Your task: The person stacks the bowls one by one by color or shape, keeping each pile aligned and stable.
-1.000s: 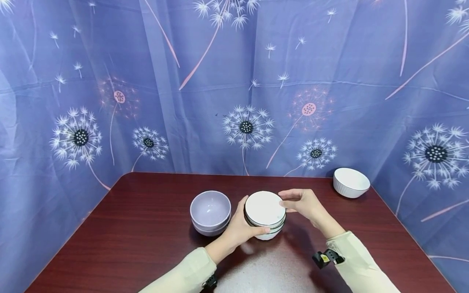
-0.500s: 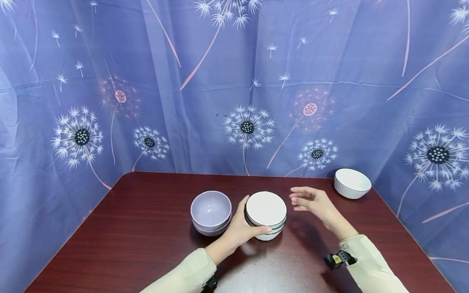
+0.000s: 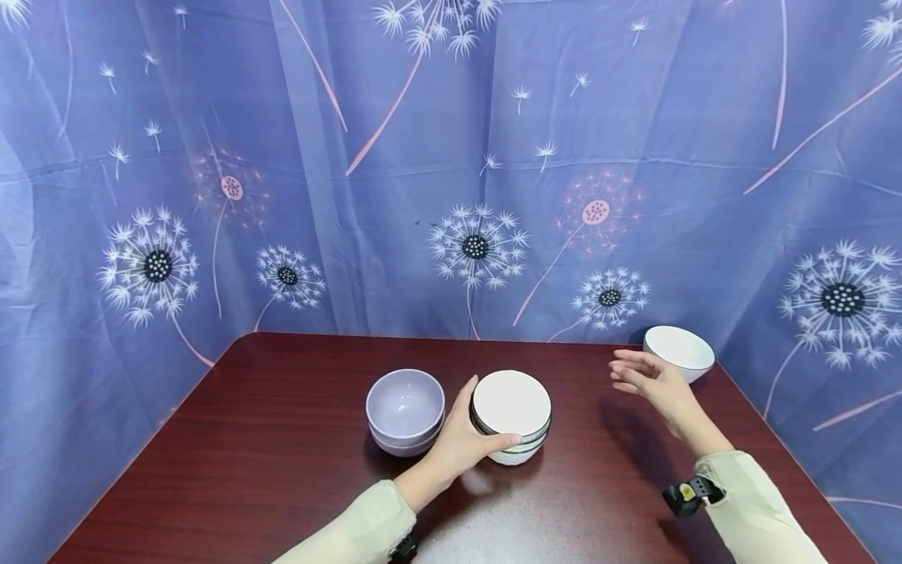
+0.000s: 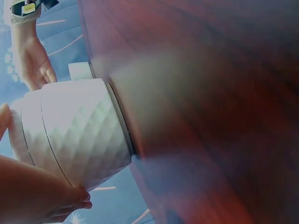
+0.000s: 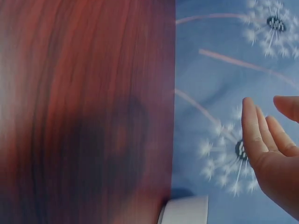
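Observation:
A stack of white bowls (image 3: 512, 403) with dark rims stands near the middle of the table. My left hand (image 3: 461, 437) grips its left side, thumb across the front and fingers round the back. In the left wrist view, the faceted side of the stacked bowls (image 4: 84, 130) shows between thumb and fingers. My right hand (image 3: 655, 388) is in the air on the right, fingers extended and nothing in them. It overlaps the front of a single white bowl (image 3: 678, 349) at the far right corner. That ribbed bowl (image 5: 187, 211) shows partly at the bottom of the right wrist view.
Two stacked lavender bowls (image 3: 405, 407) stand just left of my left hand. The dark red wooden table (image 3: 282, 446) reaches back to a blue dandelion-print curtain (image 3: 395, 235), which also runs along both sides.
My right hand has left the right side of the white stack and moved right toward the single white bowl. The left hand keeps its grip, and the bowls stay put.

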Available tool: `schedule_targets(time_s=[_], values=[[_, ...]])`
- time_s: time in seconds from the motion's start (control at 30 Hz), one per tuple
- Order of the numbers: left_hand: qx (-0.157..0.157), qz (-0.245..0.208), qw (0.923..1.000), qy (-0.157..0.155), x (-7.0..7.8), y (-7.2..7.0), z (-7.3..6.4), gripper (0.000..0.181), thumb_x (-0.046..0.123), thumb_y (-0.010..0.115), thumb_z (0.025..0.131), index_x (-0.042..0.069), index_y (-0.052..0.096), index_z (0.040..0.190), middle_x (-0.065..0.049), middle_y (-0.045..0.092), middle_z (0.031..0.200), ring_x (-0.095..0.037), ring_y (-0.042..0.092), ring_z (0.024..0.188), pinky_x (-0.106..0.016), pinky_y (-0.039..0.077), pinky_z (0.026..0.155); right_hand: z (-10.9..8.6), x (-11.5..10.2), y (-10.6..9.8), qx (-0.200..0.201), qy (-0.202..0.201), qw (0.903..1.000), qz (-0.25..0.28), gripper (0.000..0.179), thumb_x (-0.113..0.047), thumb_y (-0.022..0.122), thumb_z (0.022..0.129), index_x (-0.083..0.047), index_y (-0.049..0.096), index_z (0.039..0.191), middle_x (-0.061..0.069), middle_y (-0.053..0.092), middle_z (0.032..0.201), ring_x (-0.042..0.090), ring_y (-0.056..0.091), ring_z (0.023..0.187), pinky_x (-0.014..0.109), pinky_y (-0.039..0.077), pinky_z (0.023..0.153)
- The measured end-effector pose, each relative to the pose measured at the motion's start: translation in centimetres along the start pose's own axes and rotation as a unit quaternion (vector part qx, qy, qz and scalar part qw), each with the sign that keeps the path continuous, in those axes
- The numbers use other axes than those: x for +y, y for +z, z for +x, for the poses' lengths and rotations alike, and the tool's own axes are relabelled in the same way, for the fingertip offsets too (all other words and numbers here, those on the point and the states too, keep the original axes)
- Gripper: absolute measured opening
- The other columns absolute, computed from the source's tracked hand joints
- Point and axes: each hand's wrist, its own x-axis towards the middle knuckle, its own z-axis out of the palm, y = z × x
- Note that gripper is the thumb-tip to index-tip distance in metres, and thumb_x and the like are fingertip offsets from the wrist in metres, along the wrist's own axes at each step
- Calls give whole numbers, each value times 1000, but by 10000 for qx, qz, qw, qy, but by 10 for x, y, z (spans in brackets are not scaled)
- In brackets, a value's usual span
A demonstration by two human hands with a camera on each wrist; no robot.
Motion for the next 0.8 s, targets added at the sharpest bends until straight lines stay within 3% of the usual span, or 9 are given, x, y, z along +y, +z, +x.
schedule_targets(time_s=[0.1,0.17,0.23,0.33,0.53,0.7,0.8], values=[[48,117,9999,78,1,0,0,110,27,90,65,8,24,152,-14,31,152,-35,30,138,-57,27,108,1,5,-15,96,-231,9997,-45,26,2,58,93,-9,62,116,-4,71,98,9,68,88,27,56,76],[72,169,9998,123,1,1,0,109,27,90,65,7,25,151,-15,32,152,-36,31,137,-57,28,108,5,18,-33,37,-482,9986,190,29,3,58,93,-3,61,121,1,71,101,12,68,90,27,56,75],[94,206,9996,152,0,1,0,108,27,90,65,6,27,151,-15,33,151,-37,32,137,-57,29,107,8,26,-48,105,-537,9984,142,32,0,61,92,-1,59,124,3,71,102,13,68,92,27,56,75],[123,239,9995,158,0,0,1,107,27,90,65,7,28,150,-16,34,150,-37,32,136,-57,29,107,17,44,-74,124,-640,9968,468,35,3,62,91,3,58,126,8,71,103,14,68,92,27,56,74],[127,280,9995,114,1,-1,2,106,28,90,65,9,30,150,-15,35,150,-36,34,136,-57,30,107,34,87,-122,699,-474,9952,491,37,4,61,91,-1,59,128,8,72,102,12,69,93,27,55,77],[88,260,9996,95,1,-2,2,106,29,90,64,10,31,150,-15,36,149,-36,35,135,-56,31,106,45,107,-145,1347,-595,9889,184,42,1,68,87,0,58,128,3,72,98,10,69,91,28,54,74],[43,206,9998,39,1,-2,2,107,29,90,64,10,30,150,-14,36,150,-34,35,135,-55,31,107,46,108,-152,1593,-668,9849,124,44,0,70,86,0,58,129,2,72,99,8,68,91,25,54,73]])
